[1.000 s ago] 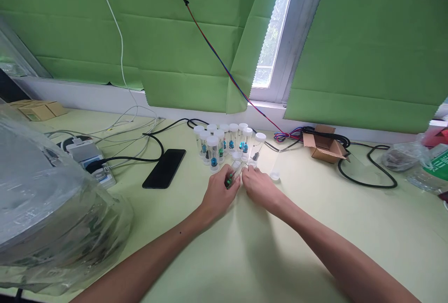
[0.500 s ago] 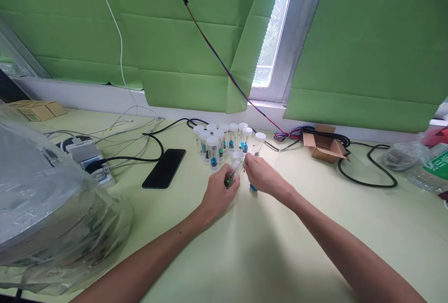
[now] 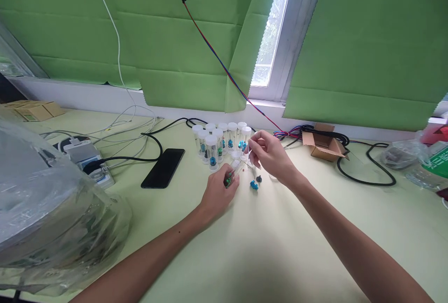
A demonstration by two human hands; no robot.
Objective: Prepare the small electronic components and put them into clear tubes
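Note:
My left hand (image 3: 222,184) is closed around a clear tube (image 3: 238,168), which tilts up toward the right. Something green shows inside its lower end, between the fingers. My right hand (image 3: 264,153) is just right of the tube's upper end, its thumb and fingers pinched on a thin white piece (image 3: 248,147) whose kind I cannot make out. On the table below it lie a small blue part (image 3: 254,185) with a thin rod and a dark grey part (image 3: 259,179). Several white-capped clear tubes (image 3: 211,151) with small coloured parts inside stand upright behind my hands.
Left of the tubes lies a black phone (image 3: 163,167), and beyond it a power strip (image 3: 87,160) with cables. A large plastic-wrapped object (image 3: 59,209) fills the left side. An open cardboard box (image 3: 324,146) and a black cable (image 3: 367,181) lie to the right.
My right hand has moved up and right, away from the tube's mouth, uncovering the blue and dark grey parts. My left hand keeps its hold on the tube.

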